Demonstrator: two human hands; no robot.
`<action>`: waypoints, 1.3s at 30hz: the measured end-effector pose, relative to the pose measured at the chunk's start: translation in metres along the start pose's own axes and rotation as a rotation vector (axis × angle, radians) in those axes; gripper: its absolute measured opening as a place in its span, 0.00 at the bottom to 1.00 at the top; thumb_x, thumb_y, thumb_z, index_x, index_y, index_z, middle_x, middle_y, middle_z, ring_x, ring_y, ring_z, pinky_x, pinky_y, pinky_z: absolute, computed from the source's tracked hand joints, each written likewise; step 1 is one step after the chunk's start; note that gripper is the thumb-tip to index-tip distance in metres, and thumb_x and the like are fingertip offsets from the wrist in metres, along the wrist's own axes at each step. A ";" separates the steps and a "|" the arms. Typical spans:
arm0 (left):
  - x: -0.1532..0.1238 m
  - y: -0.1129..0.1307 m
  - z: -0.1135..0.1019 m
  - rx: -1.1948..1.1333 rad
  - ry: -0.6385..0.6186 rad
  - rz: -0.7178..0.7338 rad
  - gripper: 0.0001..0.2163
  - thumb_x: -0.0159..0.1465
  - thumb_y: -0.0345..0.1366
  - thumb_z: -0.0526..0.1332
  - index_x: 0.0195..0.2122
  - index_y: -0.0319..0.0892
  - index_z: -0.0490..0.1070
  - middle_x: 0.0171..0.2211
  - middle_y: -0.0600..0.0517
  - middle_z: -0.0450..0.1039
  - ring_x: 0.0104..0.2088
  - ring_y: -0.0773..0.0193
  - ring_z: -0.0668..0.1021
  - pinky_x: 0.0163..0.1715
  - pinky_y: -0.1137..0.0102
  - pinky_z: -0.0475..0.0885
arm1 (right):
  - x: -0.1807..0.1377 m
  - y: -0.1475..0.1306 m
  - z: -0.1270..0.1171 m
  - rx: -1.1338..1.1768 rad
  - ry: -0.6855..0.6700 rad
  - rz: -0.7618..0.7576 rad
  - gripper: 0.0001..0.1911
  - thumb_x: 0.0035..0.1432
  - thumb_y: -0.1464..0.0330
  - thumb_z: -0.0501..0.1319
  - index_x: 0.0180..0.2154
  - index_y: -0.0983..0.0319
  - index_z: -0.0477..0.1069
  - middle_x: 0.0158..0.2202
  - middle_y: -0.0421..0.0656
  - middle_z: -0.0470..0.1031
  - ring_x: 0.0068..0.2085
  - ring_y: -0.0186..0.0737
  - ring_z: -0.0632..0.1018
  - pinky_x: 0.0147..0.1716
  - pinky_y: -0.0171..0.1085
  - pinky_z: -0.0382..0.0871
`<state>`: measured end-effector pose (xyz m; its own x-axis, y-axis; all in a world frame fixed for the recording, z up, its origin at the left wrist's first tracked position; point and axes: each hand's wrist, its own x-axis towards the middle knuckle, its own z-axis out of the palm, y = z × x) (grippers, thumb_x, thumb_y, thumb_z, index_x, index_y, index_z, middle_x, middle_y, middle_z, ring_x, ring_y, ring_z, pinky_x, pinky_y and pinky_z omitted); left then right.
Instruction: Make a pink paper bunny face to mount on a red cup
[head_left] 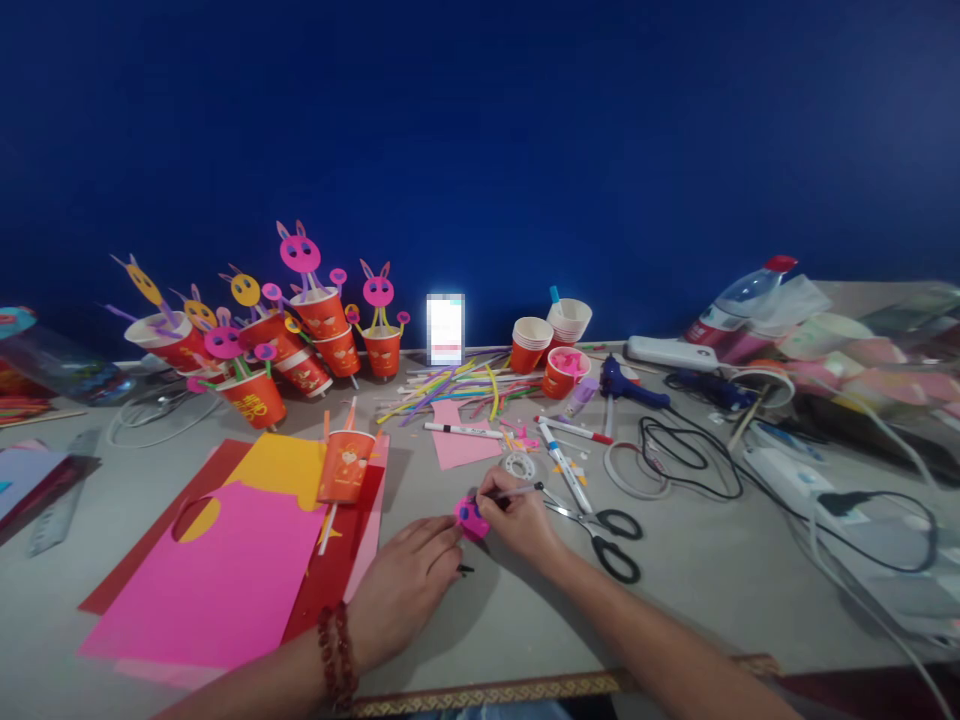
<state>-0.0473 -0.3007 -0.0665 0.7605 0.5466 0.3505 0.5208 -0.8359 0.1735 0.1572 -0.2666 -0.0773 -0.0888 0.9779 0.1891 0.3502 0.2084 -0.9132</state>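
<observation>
My right hand (517, 515) grips a slim marker (517, 491) with a dark end, its tip down at a small pink paper face (472, 519) with blue-purple eye shapes. The face lies on the table between my hands. Fingers together, my left hand (412, 570) holds the face's left edge. A small black tip, perhaps a pen cap (466, 570), pokes out beneath my left hand; the rest of it is hidden. Close to my right hand lie black-handled scissors (611, 540), a roll of clear tape (520, 466) and a blue-and-white marker (566, 468).
Left are pink paper (225, 600), yellow paper (277, 465) and a red cup (348, 465). Behind stand several cups with paper rabbit figures (379, 350). Pipe cleaners (450, 390), a phone (445, 330) and stacked cups (531, 345) are further back. Glue gun (630, 385) and cables (690, 455) lie right.
</observation>
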 end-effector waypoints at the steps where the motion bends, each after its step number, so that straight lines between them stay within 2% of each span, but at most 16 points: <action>1: 0.000 0.000 0.000 0.002 0.001 0.001 0.09 0.70 0.29 0.52 0.45 0.37 0.71 0.50 0.44 0.75 0.54 0.57 0.73 0.54 0.59 0.72 | 0.000 0.000 0.000 -0.001 0.001 -0.001 0.07 0.51 0.75 0.56 0.24 0.59 0.64 0.21 0.36 0.65 0.25 0.36 0.66 0.25 0.34 0.58; 39: 0.000 -0.001 0.001 -0.007 0.004 0.007 0.10 0.70 0.28 0.51 0.45 0.37 0.71 0.51 0.44 0.75 0.55 0.56 0.73 0.54 0.58 0.72 | -0.001 0.003 0.001 0.011 0.016 0.009 0.06 0.50 0.74 0.56 0.23 0.59 0.64 0.21 0.35 0.63 0.24 0.35 0.65 0.24 0.34 0.55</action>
<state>-0.0475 -0.3001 -0.0673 0.7628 0.5402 0.3554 0.5124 -0.8402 0.1773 0.1570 -0.2675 -0.0806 -0.0712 0.9798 0.1868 0.3407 0.1999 -0.9187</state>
